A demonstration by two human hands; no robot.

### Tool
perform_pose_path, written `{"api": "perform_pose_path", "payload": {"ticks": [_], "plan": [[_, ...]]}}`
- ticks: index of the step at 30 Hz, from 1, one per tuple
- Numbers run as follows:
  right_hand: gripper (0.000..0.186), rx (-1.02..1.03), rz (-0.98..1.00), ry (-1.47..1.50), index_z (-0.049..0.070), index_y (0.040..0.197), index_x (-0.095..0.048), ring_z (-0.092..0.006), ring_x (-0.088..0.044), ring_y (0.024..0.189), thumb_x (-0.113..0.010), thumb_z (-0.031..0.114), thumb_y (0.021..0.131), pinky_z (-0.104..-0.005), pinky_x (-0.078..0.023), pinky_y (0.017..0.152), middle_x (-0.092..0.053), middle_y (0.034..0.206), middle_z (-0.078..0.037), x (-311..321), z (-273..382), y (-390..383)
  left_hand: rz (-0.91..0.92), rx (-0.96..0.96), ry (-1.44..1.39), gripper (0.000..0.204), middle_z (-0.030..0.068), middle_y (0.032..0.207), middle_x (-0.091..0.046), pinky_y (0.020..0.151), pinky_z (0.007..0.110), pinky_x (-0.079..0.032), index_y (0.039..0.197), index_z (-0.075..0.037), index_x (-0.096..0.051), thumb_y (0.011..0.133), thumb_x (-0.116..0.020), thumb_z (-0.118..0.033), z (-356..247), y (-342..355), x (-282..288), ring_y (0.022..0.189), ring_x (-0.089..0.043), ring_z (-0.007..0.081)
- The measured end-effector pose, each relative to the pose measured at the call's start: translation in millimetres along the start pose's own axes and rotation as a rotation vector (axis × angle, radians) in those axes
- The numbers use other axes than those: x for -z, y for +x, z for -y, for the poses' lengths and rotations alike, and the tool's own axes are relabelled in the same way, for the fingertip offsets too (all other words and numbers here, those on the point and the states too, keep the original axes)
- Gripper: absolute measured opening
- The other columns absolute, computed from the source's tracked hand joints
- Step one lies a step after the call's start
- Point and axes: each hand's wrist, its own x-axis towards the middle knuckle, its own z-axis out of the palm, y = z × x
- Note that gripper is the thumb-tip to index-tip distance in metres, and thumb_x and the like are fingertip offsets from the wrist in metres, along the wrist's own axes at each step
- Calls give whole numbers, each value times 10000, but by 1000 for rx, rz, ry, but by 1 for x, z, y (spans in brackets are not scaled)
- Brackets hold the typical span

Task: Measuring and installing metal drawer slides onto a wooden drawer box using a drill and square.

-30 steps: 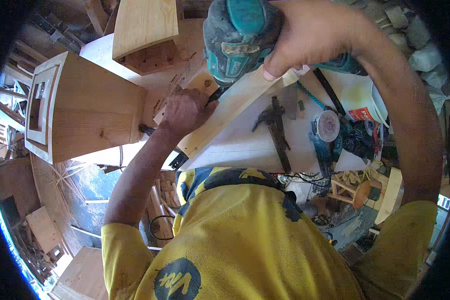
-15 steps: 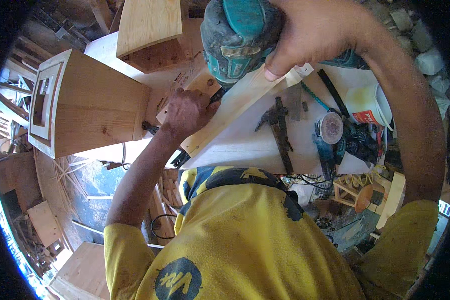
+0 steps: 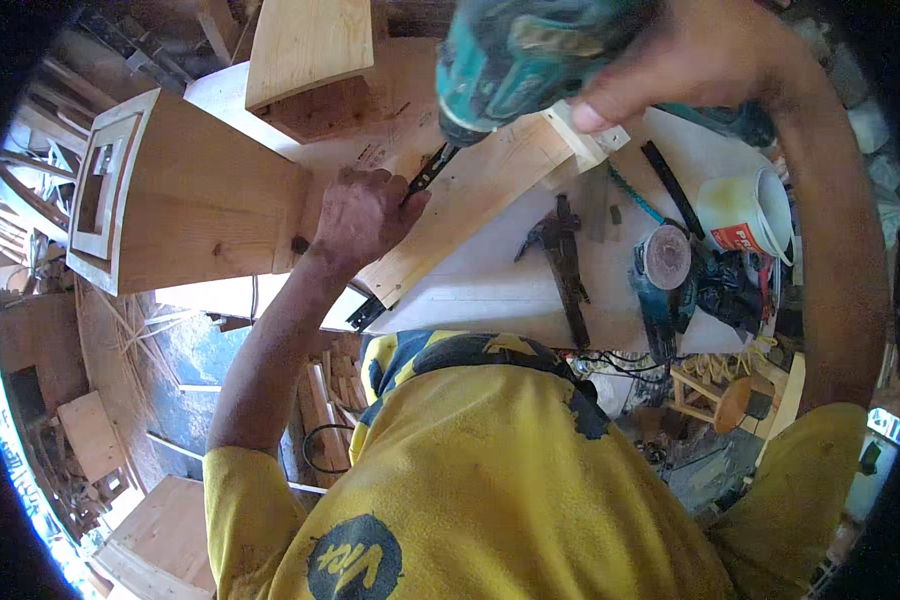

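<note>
My right hand (image 3: 680, 65) is wrapped round a teal and black cordless drill (image 3: 530, 60), partly cut off by the top edge. Its tip points down at a black slotted metal rail, like a drawer slide (image 3: 432, 172). My left hand (image 3: 365, 218) is closed round this rail, which lies along a pale wooden board (image 3: 460, 220). The rail's near end shows below my wrist; the rest is hidden under the hand. Whether the bit touches the rail, I cannot tell. My right thumb is beside a wooden block (image 3: 582, 135) at the board's far end.
Left on the white worktop (image 3: 470, 310) stands a tapered wooden box (image 3: 200, 195), with another wooden piece (image 3: 310, 50) behind it. To the right lie a clamp-like metal tool (image 3: 563, 265), a teal sander or grinder (image 3: 660, 285), a black bar (image 3: 673, 190) and a white bucket (image 3: 750, 215).
The drill has shifted right and upward in the picture and leans differently, so more of the rail shows. My left hand stays on the rail. The whole view has shifted slightly.
</note>
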Motion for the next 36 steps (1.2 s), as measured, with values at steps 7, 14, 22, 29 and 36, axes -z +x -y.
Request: {"api": "perform_pose_path", "payload": {"ticks": [7,14,22,29,36], "plan": [[441,97,-468,8,18,1082,-632,-171,-607,940,-785,110,678,-322,-486,842,-660,1013,-63,-24,-87,-50,-75,45,-27,291,152,630,-593,604,453,-467,640,-55,-595,790,-656,-297,2,-24,-1,601,-603,342],[634,-34,-628,453,26,1179,-577,-225,-591,1031,-826,150,609,-375,-457,939,-640,1100,-87,-77,-182,-96,-49,207,-23,286,163,615,-576,583,466,-468,636,-40,-580,802,-638,-266,14,-54,12,605,-595,359],[716,56,-660,883,-14,1215,-504,-226,-626,679,-802,198,600,-315,-519,610,-643,984,-174,-180,-261,-101,3,231,-2,343,161,618,-583,579,449,-483,642,-38,-576,822,-640,-323,34,-63,27,575,-599,356],[576,12,-601,1197,5,1196,-533,-223,-637,740,-767,174,697,-311,-534,667,-650,1015,-157,-243,-288,-82,84,85,48,321,142,667,-588,658,460,-471,673,-52,-586,826,-633,-331,34,-22,10,652,-597,338],[526,-42,-545,1327,41,1221,-521,-219,-618,905,-709,103,733,-346,-498,829,-645,1035,-103,-284,-305,-58,224,-15,170,274,133,704,-591,698,462,-483,763,-57,-611,788,-665,-324,32,4,-2,694,-610,343]]}}
